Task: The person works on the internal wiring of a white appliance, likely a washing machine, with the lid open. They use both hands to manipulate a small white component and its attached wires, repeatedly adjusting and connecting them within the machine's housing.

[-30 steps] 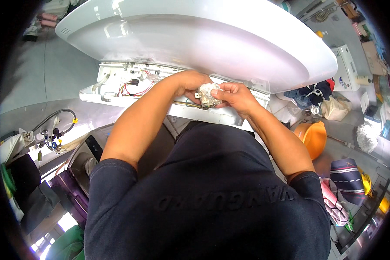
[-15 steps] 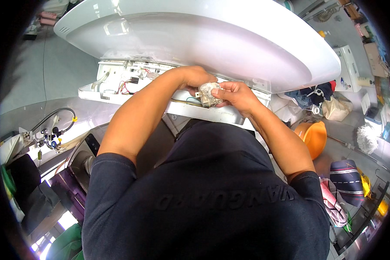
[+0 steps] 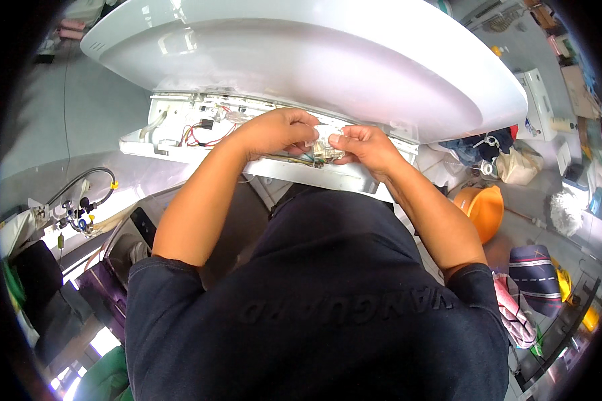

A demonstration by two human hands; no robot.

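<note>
A small off-white part with a boxy, rounded body (image 3: 326, 150) is held over the open white appliance panel (image 3: 301, 172). My right hand (image 3: 371, 148) pinches it between thumb and fingers from the right. At its left side my left hand (image 3: 274, 132) has its fingers curled together; whatever they pinch is too small to make out. Thin wires pass beneath the left fingers next to the part. Further left in the panel, red and dark wires (image 3: 195, 134) run around a small black connector (image 3: 207, 124).
A large glossy white curved lid (image 3: 314, 60) stands raised behind the panel. At left, a black hose (image 3: 80, 175) curves near pipe fittings. On the right are an orange basin (image 3: 485, 212), a pile of cloths (image 3: 471, 148), a white fluffy duster (image 3: 567, 214) and a dark striped roll (image 3: 535, 279).
My left hand has drawn back slightly left from behind the part, and its fingertips now show. The part has tilted in my right hand, which stays in nearly the same place.
</note>
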